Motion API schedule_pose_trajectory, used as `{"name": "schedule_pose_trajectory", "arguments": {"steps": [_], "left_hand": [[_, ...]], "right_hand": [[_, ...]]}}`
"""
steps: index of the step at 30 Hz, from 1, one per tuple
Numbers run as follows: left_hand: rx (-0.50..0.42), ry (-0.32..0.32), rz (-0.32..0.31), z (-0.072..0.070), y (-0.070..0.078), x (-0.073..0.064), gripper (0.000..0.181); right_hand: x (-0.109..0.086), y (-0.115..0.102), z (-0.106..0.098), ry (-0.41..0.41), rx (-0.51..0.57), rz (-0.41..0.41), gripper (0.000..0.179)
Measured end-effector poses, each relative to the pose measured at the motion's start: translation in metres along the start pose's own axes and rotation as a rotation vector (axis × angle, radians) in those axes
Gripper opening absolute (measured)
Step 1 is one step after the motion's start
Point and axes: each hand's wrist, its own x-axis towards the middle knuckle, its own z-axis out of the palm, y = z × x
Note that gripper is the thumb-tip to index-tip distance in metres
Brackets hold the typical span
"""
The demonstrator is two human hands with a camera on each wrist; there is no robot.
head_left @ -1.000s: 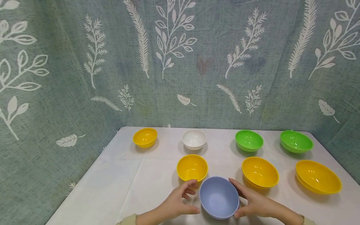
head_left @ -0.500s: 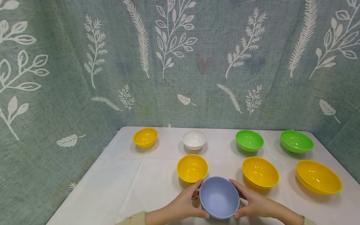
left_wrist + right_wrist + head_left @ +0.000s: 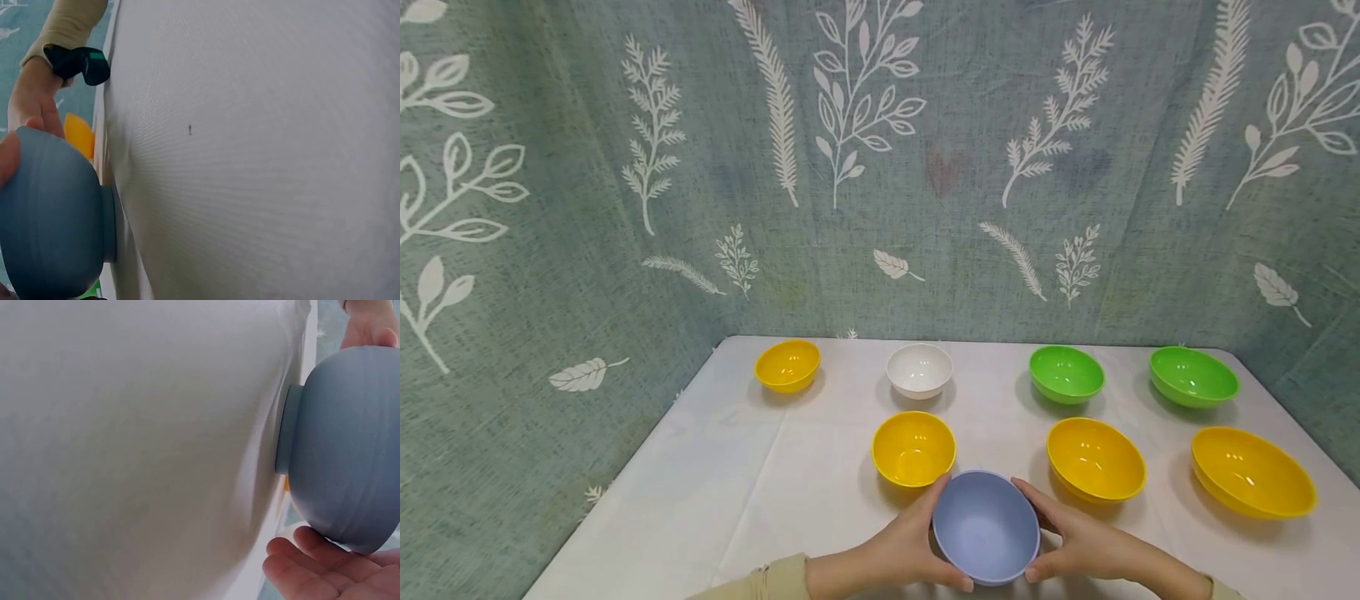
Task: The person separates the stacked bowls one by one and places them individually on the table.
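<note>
A periwinkle-blue bowl [image 3: 986, 527] stands upright near the front of the table, between both hands. My left hand [image 3: 917, 542] holds its left side, thumb at the near rim and fingers at the far side. On the opposite side my right hand [image 3: 1071, 533] grips the bowl, with the thumb near and the fingers behind. Low in the right wrist view, right-hand fingers [image 3: 319, 565] lie against the blue wall. The left wrist view shows the bowl's outer wall and foot [image 3: 109, 222] at the white cloth. Just behind it is a yellow bowl [image 3: 913, 450].
Two yellow bowls, one round [image 3: 1096, 461] and one larger [image 3: 1252, 472], stand to the right. Along the back are a small yellow bowl [image 3: 787, 367], a white bowl [image 3: 919, 372] and two green bowls [image 3: 1066, 375]. White cloth [image 3: 700, 500] covers the table; a patterned curtain [image 3: 850, 292] hangs behind.
My left hand has moved right and closed in on the blue bowl, from apart to holding its left side. The right hand and the bowls stay practically in place.
</note>
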Motion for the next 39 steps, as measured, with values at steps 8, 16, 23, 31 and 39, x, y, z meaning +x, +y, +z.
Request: {"name": "schedule_pose_trajectory", "arguments": {"steps": [8, 16, 23, 31, 39], "left_hand": [[0.011, -0.017, 0.014, -0.0011, -0.0005, 0.0045, 0.113], [0.032, -0.011, 0.006, 0.0012, -0.0011, 0.0075, 0.116], [0.052, 0.011, 0.003, 0.0041, 0.0001, 0.0088, 0.116], [0.057, 0.033, -0.001, 0.0053, -0.0010, 0.0077, 0.115], [0.059, 0.048, 0.022, 0.0043, 0.0000, 0.0054, 0.114]], "right_hand": [[-0.0022, 0.0020, 0.0004, -0.012, 0.043, -0.046, 0.095], [-0.0017, 0.0010, 0.0006, -0.017, 0.050, -0.056, 0.096], [-0.0011, 0.0011, 0.0006, -0.019, 0.060, -0.062, 0.096], [0.0000, 0.0003, -0.0005, -0.028, 0.066, -0.047, 0.094], [-0.0015, -0.0020, -0.0028, -0.030, 0.053, -0.075, 0.092]]}}
